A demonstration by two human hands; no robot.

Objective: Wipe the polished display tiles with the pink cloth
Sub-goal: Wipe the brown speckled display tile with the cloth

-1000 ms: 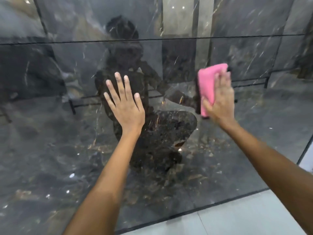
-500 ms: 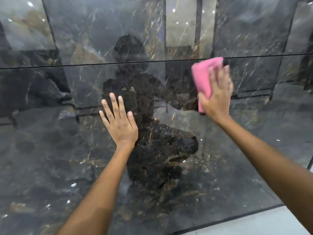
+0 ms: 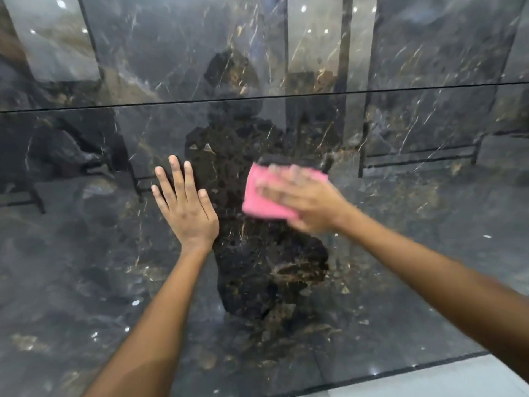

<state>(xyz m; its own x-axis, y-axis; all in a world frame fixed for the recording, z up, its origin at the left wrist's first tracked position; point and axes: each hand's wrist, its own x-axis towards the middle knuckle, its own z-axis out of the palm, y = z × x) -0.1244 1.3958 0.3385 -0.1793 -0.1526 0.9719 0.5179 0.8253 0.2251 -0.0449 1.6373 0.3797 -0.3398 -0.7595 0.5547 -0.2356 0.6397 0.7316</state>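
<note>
A large dark polished marble tile (image 3: 400, 253) stands upright in front of me, with another tile (image 3: 171, 53) above it across a thin black seam. My left hand (image 3: 186, 207) lies flat on the lower tile, fingers straight and spread. My right hand (image 3: 303, 202), blurred by motion, presses the pink cloth (image 3: 257, 199) flat against the same tile just right of my left hand, fingers stretched over the cloth and pointing left. Most of the cloth is covered by that hand.
The glossy tiles mirror a crouching person and dark display racks behind. A light grey floor (image 3: 429, 379) shows at the bottom right below the tile's lower edge.
My right hand has swept the pink cloth down and to the left, from near the seam to the tile's middle beside my left hand. The left hand stays pressed in place.
</note>
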